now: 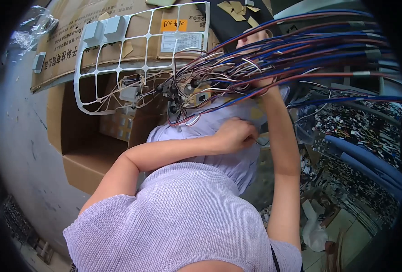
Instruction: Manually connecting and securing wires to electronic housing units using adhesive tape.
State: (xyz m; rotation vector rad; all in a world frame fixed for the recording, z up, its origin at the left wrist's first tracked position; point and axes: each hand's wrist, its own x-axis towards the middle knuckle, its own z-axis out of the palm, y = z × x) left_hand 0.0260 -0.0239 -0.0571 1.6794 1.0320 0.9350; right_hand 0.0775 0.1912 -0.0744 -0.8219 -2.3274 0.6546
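A thick bundle of blue, dark red, black and white wires [319, 49] runs in from the right and ends in a tangle with several black round parts. My right hand [254, 40] is among these wires, partly covered by them, with its visible fingers curled at the bundle's far side. Wires cross over my right wrist. My left hand [235, 134] is closed in front of my lap, below the tangle; whatever its fingers hold is hidden. Left of the wires lies a white plastic grid frame [144, 35], with wire ends and a pale block [129, 93] near its lower part.
A flattened printed cardboard sheet [60, 52] lies beneath the frame, above an open cardboard box [85, 170]. Pale grey blocks [114, 27] sit on the frame. Yellowish scraps [235, 9] lie at the far side. On the right are a mass of small parts [346, 131] and blue tubes [368, 163].
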